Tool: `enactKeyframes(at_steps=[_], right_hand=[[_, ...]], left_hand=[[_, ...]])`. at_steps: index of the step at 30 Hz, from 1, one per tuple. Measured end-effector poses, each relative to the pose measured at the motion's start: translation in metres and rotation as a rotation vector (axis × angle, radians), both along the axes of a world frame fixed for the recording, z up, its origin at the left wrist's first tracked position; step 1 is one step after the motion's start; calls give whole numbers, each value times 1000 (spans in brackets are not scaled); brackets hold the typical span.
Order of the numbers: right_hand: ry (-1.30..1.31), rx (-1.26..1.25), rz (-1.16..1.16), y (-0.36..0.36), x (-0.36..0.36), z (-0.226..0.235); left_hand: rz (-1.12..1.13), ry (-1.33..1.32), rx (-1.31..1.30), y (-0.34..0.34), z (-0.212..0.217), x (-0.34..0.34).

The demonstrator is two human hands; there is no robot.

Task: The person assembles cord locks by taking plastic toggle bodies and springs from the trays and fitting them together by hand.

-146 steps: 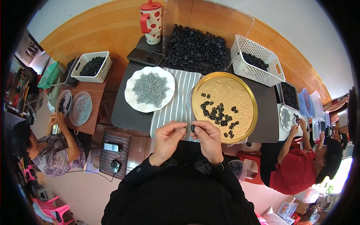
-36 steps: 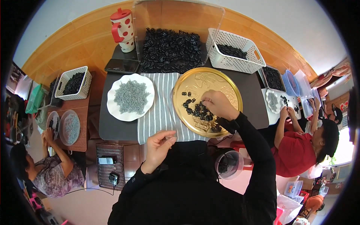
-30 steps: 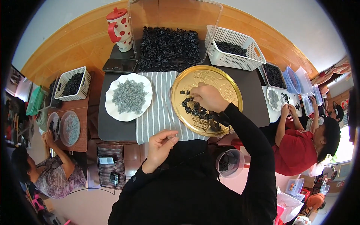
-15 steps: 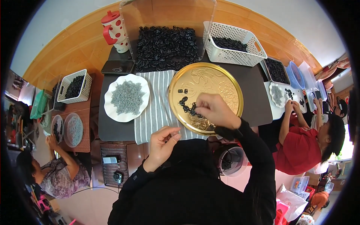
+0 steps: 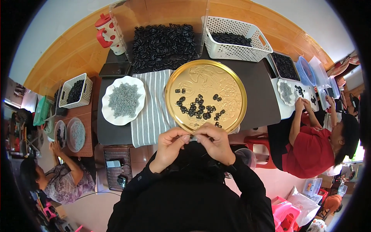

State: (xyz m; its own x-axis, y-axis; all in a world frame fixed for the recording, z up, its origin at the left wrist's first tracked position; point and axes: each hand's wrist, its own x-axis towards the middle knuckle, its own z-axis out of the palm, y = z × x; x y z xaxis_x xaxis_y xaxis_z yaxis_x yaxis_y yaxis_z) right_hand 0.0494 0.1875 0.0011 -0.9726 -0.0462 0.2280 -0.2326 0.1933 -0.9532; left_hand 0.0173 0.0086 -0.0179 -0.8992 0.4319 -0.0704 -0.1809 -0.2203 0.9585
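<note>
Fingertips (image 5: 184, 138) of the left hand (image 5: 168, 149) and those of the right hand (image 5: 217, 144) nearly meet, thumbs drawn in toward the fingers, just off the near edge of the surface (image 5: 262, 94) — whether a piece is pinched between the hands is too small to tell. Black parts (image 5: 207, 115) lie ahead and slightly right, mostly over the nearer half of a round gold tray (image 5: 232, 85) set near that same edge. The closest sit just beyond the right hand, the nearer of the two. They share no single long axis: they point various ways, some seemingly touching, a few apart toward the tray's left and right. A white scalloped plate (image 5: 106, 110) of thin grey pieces (image 5: 124, 99) stands ahead and left, by the surface's left edge and nearer the left hand, with striped cloth (image 5: 152, 116) showing between plate and tray.
</note>
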Motion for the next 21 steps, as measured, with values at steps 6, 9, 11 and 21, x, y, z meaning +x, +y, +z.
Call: enactKeyframes(at_steps=[6,9,11,21], right_hand=[[374,760,-78,15,-21,-13],[264,841,47,12,-21,-11],[259,841,62,11,-22,-14],[225,895,36,9,-24,-22]], left_hand=[[247,555,-593,-25,-6,-19],[296,705,-784,-30,-8,-24],[323,771,-893,-32,-11,-25],[363,821,-645,-23,2,-20]])
